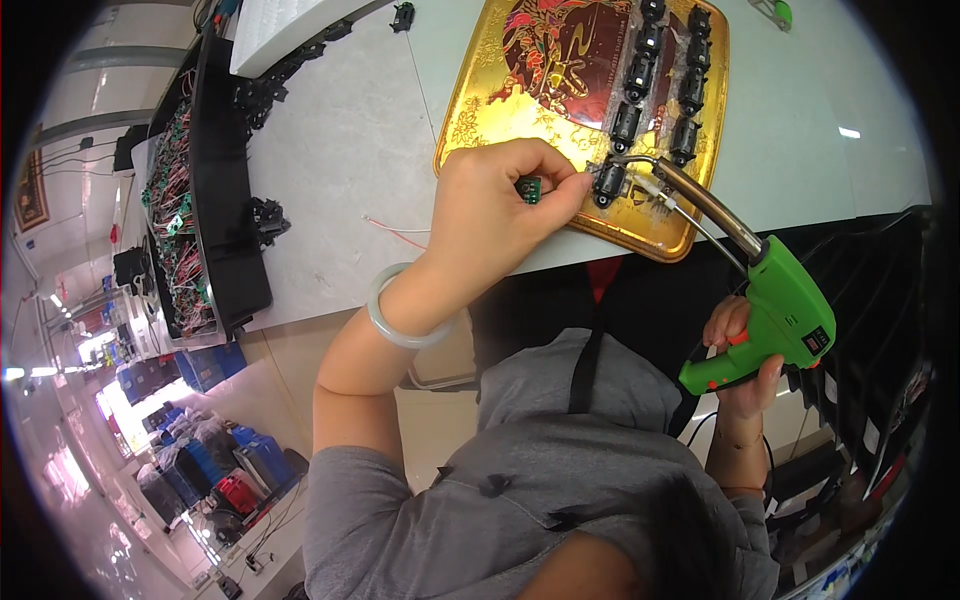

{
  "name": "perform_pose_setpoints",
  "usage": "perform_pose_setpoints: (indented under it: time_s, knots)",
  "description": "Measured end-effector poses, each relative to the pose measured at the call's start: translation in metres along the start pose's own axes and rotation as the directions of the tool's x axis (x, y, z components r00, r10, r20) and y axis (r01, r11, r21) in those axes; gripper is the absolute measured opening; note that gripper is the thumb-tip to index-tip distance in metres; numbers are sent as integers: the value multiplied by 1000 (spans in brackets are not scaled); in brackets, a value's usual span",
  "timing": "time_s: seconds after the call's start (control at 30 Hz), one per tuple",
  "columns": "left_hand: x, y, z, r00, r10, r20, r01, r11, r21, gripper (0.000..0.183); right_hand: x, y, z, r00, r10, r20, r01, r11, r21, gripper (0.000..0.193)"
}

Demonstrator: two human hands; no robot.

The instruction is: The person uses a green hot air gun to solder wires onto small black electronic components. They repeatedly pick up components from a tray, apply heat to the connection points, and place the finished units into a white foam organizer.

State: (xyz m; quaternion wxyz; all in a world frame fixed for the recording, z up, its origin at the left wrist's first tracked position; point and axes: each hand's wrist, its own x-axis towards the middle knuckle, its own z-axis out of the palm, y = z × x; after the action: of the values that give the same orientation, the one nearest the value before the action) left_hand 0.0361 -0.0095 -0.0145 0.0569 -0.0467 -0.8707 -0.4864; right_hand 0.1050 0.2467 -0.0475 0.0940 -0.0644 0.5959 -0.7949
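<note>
My right hand (737, 345) is wrapped round the grip of a green soldering gun (790, 300). The gun's metal barrel slants up and left, and its bent tip lies at the near end of a small black plastic housing (609, 184); I cannot tell whether they touch. My left hand (505, 195) is closed, with thumb and forefinger pinched beside that housing. A small green circuit board (530, 189) shows between its curled fingers. Red and white wires (395, 228) trail out below the wrist. What the fingertips pinch is hidden.
Several black housings (640, 72) stand in two rows on a gold decorated tray (460, 140). At the left, a black bin (235, 200) holds many wired circuit boards (178, 215). Loose black parts (268, 222) lie beside it, near a white foam block (285, 30).
</note>
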Motion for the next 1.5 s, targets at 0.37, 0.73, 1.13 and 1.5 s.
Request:
perform_pose_setpoints:
  time_s: [0.37, 0.73, 1.13, 1.5]
  knots:
    - [1, 5, -3, 996, -65, 62, 63, 997, 35, 7, -2, 5, 7, 999, -34, -38, 35, 999, 25, 54]
    - [-1, 5, -2, 997, -62, 49, 62, 998, 14, 8, -5, 9, 7, 998, -26, -62, 25, 1000, -10, 57]
    - [0, 1, 1, 1000, 2, -9, -2, 1000, 8, 12, -6, 1, -3, 991, -107, -76, 111, 993, 50, 72]
    - [1, 6, -4, 997, -57, 56, 51, 994, 99, 10, -5, 1, -11, 988, -84, -127, 107, 976, 189, 71]
